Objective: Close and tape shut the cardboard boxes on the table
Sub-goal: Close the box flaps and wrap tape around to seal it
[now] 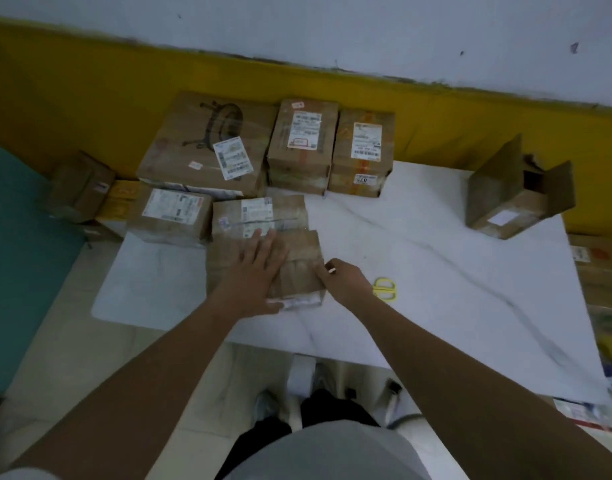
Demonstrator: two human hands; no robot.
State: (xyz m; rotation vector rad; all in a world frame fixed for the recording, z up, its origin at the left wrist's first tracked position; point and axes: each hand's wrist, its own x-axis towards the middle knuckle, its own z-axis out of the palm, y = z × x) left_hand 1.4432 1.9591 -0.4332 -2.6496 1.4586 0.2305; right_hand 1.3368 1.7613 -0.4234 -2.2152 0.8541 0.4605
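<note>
At the near left of the table (436,278), close to the front edge: the box (301,247) being worked on, small, brown, plain cardboard, flaps folded down flat. Pinned from above by the left hand (256,268), fingers straight and spread, palm pressing on the top. Met at its right edge by the right hand (346,278), fingers curled in against the cardboard, with a small white sliver at the knuckles. Impossible to tell whether pinching a tape end, a flap or nothing. Looks closed but probably not sealed yet; too blurred to confirm any strip over the seam.

Just behind and touching it, a labelled box (259,211), shut, with a white sticker on top. Further back, along the yellow wall (90,98), a row of taped boxes (302,140), some stacked, of mixed sizes. Seem finished: flaps down, a glossy sheen of clear film, an orange band on one, white shipping labels. At the far right, well apart from the rest, an open box (505,202) with stiff flaps standing up, plainly still to close and tape.

Just beside the right hand, scissors (385,289) with yellow loop handles, flat on the table. Underneath everything, a smooth white top with grey veins, like marble.
</note>
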